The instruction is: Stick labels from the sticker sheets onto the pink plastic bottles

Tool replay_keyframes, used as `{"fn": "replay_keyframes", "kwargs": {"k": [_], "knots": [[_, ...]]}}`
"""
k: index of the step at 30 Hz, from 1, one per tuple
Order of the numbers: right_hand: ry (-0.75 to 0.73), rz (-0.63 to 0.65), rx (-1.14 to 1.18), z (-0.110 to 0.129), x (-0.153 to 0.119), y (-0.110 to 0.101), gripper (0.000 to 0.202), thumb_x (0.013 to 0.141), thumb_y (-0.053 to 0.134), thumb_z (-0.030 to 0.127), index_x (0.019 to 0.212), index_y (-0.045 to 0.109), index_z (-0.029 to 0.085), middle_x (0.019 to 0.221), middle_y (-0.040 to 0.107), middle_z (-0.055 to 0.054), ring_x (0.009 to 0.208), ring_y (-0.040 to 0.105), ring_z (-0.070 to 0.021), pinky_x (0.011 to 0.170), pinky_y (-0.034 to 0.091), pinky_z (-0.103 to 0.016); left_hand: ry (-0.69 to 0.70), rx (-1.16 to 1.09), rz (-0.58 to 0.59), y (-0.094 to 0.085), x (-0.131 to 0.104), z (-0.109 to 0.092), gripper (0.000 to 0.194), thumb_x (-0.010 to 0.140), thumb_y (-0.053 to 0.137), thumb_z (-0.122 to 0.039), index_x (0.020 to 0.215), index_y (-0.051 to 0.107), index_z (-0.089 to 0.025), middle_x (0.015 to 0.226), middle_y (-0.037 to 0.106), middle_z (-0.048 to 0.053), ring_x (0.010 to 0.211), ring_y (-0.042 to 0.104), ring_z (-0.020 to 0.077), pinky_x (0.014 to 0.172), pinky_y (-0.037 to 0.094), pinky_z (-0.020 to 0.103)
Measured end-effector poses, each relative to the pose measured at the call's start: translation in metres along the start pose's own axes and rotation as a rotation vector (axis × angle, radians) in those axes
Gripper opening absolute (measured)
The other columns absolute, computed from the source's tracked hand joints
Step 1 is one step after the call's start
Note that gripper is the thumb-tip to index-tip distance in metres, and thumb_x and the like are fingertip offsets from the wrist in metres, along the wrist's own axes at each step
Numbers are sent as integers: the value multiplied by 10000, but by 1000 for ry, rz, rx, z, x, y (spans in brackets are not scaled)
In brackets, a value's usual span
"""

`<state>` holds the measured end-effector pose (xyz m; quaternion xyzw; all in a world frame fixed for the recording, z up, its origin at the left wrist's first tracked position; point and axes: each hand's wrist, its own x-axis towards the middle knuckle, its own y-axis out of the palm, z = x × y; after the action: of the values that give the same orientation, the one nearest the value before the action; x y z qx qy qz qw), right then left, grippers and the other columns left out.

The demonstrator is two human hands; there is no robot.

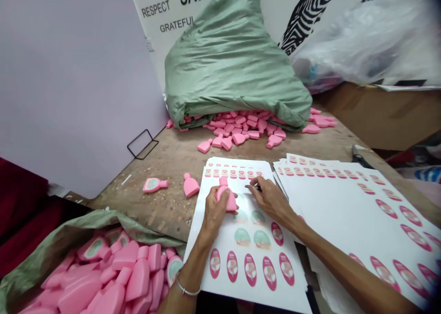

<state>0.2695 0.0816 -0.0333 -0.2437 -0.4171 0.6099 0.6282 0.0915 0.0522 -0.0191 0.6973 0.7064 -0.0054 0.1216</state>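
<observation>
My left hand (214,208) is closed around a small pink plastic bottle (227,199), neck pointing away from me, above a white sticker sheet (227,300). Just right of it, my right hand (272,196) pinches a small dark thin tool (253,187) whose exact kind I cannot make out. Its tip points left, toward the bottle. On the sheet are green dome-shaped stickers (242,237), pink oval stickers (250,270) and a row of small stickers along the top. Left of the sheet lie an unlabelled pink bottle (190,185) and one bearing a green label (151,185).
A green sack (234,61) spills pink bottles (237,138) at the back. Front left, another sack (113,217) holds many bottles, some labelled. More sticker sheets (330,208) are stacked on the right. A black wire stand (143,145) and a dark-handled object (361,157) lie on the table.
</observation>
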Motion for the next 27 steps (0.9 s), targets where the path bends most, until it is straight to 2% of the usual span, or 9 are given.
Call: {"fn": "replay_keyframes", "kwargs": {"k": [2,6,10,15,20,27], "knots": [[-76,-33,-92,-7,-6,7,157,877,461,353,861,538,217,815,630,-38,782,554,-202,709,377,-331,-30,43,5,5,0,8,413,762,601,-489,955,525,-133,710,612,38,506,613,155,425,507,254],[-180,-79,-193,-5,-17,15,154,886,451,311,851,558,206,807,630,-46,785,532,-201,716,340,-331,-15,137,-15,11,1,18,404,776,585,-491,962,559,-133,593,546,-12,462,601,156,402,485,235],[-184,-85,-182,-3,-18,15,145,864,471,289,795,568,206,740,610,-37,743,515,-191,702,332,-318,51,206,-44,10,1,23,355,795,556,-504,922,581,-172,627,550,-15,466,580,135,400,450,211],[-128,-64,-102,-3,-14,14,104,828,507,291,781,565,219,741,622,-20,730,521,-184,691,351,-308,47,149,-52,7,2,27,317,768,594,-485,896,600,-195,642,572,-12,525,568,139,476,465,230],[-120,-45,-81,2,-14,13,129,828,527,328,778,549,211,751,621,-29,742,518,-191,697,364,-314,50,191,-37,5,2,29,312,778,578,-482,905,598,-197,652,567,-11,566,565,148,525,473,247],[-151,-132,-138,-3,-14,11,211,844,522,409,814,563,204,794,634,-49,763,525,-199,711,345,-328,62,183,-44,6,2,25,334,779,571,-507,877,596,-189,650,547,-17,532,546,128,493,456,223]]}}
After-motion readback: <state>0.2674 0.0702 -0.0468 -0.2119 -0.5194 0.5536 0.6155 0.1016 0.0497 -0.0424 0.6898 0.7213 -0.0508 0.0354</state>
